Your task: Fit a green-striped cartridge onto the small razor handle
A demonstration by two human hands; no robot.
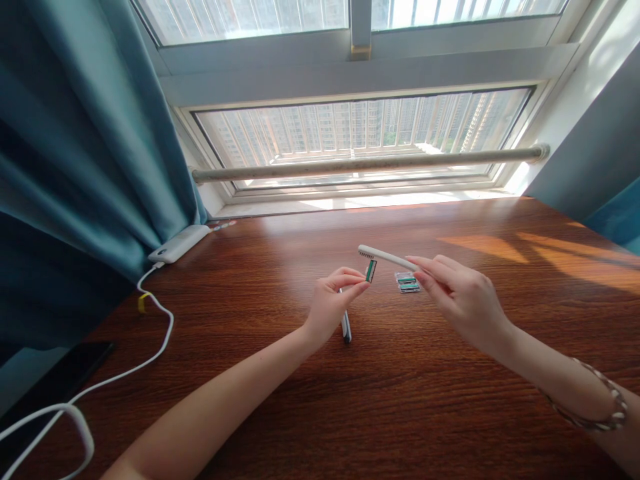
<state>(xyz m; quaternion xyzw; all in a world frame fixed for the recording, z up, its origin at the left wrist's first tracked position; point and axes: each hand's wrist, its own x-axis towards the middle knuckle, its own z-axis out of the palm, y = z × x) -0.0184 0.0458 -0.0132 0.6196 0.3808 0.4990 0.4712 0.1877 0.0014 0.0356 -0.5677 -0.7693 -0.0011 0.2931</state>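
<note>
The blade (371, 271), held over the tabletop (280, 250) nearer its far edge, is pinched in the left hand (334, 300), long axis steep. The brush (386, 255), pinched in the right hand (457, 297), lies crosswise, bristles just above the blade; contact can't be told. A pack (409, 283) sits near the right fingertips.

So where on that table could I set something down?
Bare tabletop lies between the white cable and left forearm, between that and the right forearm, and toward the windowsill beyond the left hand and right hand. Around those hands it is crowded: a handle and cartridge tray lie there.
</note>
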